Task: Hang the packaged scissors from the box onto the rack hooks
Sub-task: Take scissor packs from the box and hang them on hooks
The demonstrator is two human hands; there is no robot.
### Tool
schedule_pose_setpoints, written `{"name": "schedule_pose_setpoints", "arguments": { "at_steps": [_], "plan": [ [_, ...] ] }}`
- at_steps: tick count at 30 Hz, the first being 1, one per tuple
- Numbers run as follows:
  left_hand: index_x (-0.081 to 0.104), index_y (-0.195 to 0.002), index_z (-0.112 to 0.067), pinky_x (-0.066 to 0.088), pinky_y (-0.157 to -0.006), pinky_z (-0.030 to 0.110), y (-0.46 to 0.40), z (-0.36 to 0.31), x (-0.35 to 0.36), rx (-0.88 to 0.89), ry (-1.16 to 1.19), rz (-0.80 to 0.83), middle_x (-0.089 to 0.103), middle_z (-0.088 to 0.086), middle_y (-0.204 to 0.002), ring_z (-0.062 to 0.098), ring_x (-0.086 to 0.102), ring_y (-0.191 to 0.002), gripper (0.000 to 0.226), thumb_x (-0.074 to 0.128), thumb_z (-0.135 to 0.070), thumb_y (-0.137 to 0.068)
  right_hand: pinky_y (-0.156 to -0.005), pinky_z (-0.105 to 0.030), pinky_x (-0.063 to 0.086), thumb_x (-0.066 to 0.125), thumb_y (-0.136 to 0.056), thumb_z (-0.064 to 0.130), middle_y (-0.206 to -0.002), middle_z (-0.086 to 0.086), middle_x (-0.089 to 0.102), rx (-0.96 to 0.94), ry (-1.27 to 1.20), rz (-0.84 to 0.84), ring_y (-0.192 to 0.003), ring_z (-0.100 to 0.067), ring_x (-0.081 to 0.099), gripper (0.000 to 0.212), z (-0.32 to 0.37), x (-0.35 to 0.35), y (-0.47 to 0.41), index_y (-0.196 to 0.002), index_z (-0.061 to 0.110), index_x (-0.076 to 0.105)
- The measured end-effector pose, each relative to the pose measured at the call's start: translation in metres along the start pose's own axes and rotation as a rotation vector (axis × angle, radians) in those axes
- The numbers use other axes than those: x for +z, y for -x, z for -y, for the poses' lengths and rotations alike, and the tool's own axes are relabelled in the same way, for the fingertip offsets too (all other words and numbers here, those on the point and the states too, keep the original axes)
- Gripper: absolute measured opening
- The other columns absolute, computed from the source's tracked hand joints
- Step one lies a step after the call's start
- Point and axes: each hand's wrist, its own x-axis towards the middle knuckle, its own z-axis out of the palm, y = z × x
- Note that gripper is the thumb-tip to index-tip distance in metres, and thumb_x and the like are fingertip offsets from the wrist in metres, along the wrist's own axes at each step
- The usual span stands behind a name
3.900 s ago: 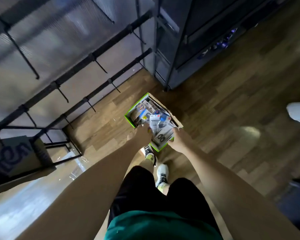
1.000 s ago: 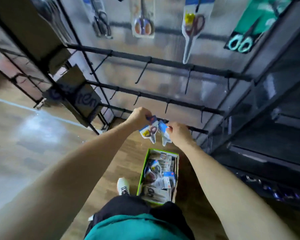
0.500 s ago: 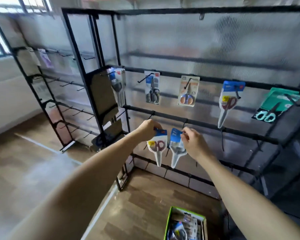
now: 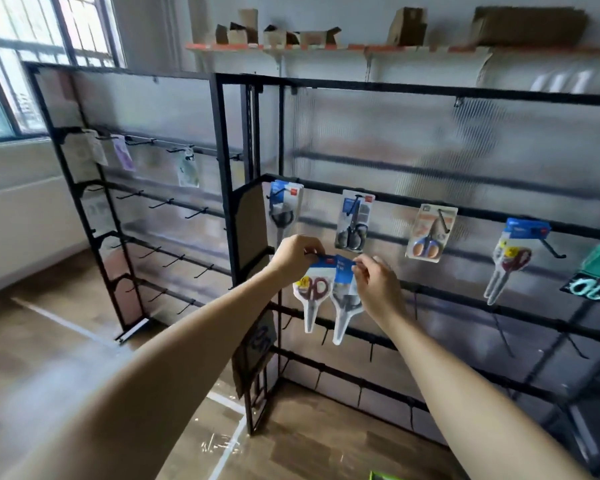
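The left hand (image 4: pixel 297 255) pinched the blue top of a red-handled pack (image 4: pixel 312 292), and the right hand (image 4: pixel 378 289) pinched the top of a grey-handled pack (image 4: pixel 344 299). Both packs hung side by side in front of the rack (image 4: pixel 361 91), long axes vertical, blade tips down, just below its row of hung scissors (image 4: pixel 352 220). Only a green corner of the box (image 4: pixel 381 476) showed below the rack; what lay in it could not be seen.
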Motion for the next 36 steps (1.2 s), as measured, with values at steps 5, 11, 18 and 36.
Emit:
{"name": "schedule_pose_setpoints", "arguments": {
  "at_steps": [5, 11, 18, 36],
  "plan": [
    [0.073, -0.093, -0.011, 0.049, -0.079, 0.028, -0.027, 0.033, -0.039, -0.038, 0.05, -0.117, 0.063, 0.002, -0.099, 0.019, 0.059, -0.091, 0.017, 0.062, -0.001, -0.086, -0.072, -0.038, 0.051, 0.05, -0.1, 0.018, -0.097, -0.003, 0.06, -0.021, -0.036, -0.003, -0.087, -0.019, 0.057, 0.013, 0.028, 0.026, -0.04, -0.103, 0.014, 0.062],
    [0.075, -0.092, -0.01, 0.054, -0.081, 0.037, -0.078, 0.07, -0.073, -0.137, 0.205, -0.166, 0.066, 0.007, -0.101, 0.024, 0.063, -0.091, 0.019, 0.062, 0.003, -0.086, -0.079, -0.031, 0.053, 0.053, -0.099, 0.018, -0.104, 0.001, 0.064, -0.021, -0.091, -0.004, -0.092, -0.015, 0.06, 0.016, 0.042, 0.053, -0.09, -0.11, 0.014, 0.065],
    [0.077, -0.095, -0.008, 0.046, -0.06, 0.009, -0.117, 0.089, -0.083, -0.13, 0.12, -0.159, 0.068, 0.002, -0.096, 0.012, 0.059, -0.082, 0.016, 0.066, 0.0, -0.086, -0.074, -0.027, 0.048, 0.053, -0.099, 0.021, -0.102, 0.003, 0.064, -0.043, -0.136, 0.061, -0.09, -0.011, 0.058, 0.016, 0.038, 0.088, -0.142, -0.108, 0.017, 0.066],
    [0.072, -0.093, -0.008, 0.036, -0.053, 0.006, -0.136, 0.158, -0.118, 0.022, -0.236, 0.161, 0.061, -0.002, -0.082, 0.012, 0.055, -0.074, 0.017, 0.062, 0.003, -0.086, -0.063, -0.014, 0.036, 0.056, -0.096, 0.014, -0.098, 0.005, 0.055, -0.048, -0.136, 0.074, -0.085, -0.012, 0.055, 0.013, 0.078, 0.137, -0.183, -0.103, 0.014, 0.067]
  ]
}}
